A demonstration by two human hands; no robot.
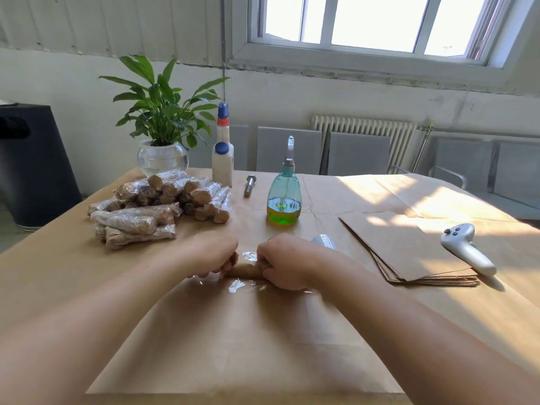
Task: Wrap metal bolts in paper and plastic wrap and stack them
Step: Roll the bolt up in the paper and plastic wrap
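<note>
A paper-wrapped bolt [245,269] lies crosswise on a sheet of clear plastic wrap [242,286] at the table's middle. My left hand [214,254] grips its left end with curled fingers. My right hand [282,263] grips its right end the same way. A pile of wrapped bolts [159,204] is stacked at the back left. One bare metal bolt [249,185] lies behind, beside the bottles. The plastic wrap roll [324,241] peeks out behind my right wrist.
A stack of brown paper sheets [409,249] lies at the right, with a white controller [467,248] on its far edge. A green-liquid spray bottle [283,194], a white glue bottle [222,159] and a potted plant [162,124] stand at the back. Brown paper [87,287] covers the table.
</note>
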